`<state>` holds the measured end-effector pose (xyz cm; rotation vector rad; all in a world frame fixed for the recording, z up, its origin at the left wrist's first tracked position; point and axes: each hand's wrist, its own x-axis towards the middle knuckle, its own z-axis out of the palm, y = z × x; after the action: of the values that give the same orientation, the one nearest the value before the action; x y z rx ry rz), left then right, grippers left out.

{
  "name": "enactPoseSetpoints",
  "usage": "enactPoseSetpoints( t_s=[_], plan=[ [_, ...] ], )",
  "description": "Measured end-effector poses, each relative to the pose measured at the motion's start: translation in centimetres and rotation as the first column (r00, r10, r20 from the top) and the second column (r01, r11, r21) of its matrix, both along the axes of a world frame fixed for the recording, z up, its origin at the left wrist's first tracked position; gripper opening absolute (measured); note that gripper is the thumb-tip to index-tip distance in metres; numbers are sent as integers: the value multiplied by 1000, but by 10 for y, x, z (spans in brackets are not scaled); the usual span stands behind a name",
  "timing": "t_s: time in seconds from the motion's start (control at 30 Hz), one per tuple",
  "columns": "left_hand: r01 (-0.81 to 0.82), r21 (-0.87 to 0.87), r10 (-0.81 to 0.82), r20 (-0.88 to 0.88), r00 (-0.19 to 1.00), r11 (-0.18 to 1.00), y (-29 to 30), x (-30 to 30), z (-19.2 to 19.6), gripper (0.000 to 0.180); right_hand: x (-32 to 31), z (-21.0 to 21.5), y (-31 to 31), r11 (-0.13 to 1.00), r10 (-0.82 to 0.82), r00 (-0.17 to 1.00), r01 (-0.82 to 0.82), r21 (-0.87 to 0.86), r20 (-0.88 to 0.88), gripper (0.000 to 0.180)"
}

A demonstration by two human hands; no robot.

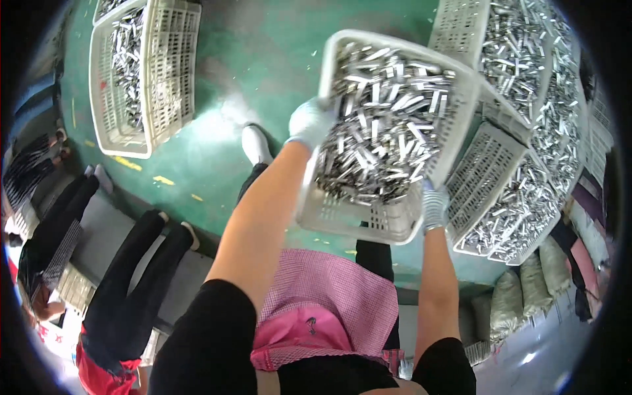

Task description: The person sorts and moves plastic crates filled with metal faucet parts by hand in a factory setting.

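I carry a white plastic crate (355, 220) filled with several short silver metal pieces (385, 125), held up in front of my body above a green floor. My left hand (309, 122), in a white glove, grips the crate's left rim. On the crate's lower right corner, my right hand (434, 205) in a grey-white glove is closed on the rim. A pink checked apron (329, 296) covers my front, and my white shoe (255, 143) shows below the crate.
More white crates of silver pieces stand stacked at the right (526, 99) and one lies at the upper left (141, 72). Two people in black trousers (125, 276) sit at the left. Pale sacks (526, 289) lie at the lower right.
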<state>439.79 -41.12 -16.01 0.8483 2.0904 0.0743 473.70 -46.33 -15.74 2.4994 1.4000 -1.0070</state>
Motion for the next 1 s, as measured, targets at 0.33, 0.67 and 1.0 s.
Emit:
enactPoseSetpoints(
  t_s=[0.33, 0.67, 1.0],
  plan=[
    [-645, -7, 642, 91, 761, 764, -167, -47, 78, 29, -45, 68, 49, 833, 544, 837, -532, 151, -58, 34],
    [-891, 3, 885, 109, 452, 455, -212, -154, 179, 33, -267, 240, 153, 403, 909, 402, -915, -12, -110, 35],
    [-834, -179, 846, -21, 533, 521, -119, -320, 239, 43, -489, 300, 281, 132, 974, 186, -932, -337, -133, 50]
  ],
)
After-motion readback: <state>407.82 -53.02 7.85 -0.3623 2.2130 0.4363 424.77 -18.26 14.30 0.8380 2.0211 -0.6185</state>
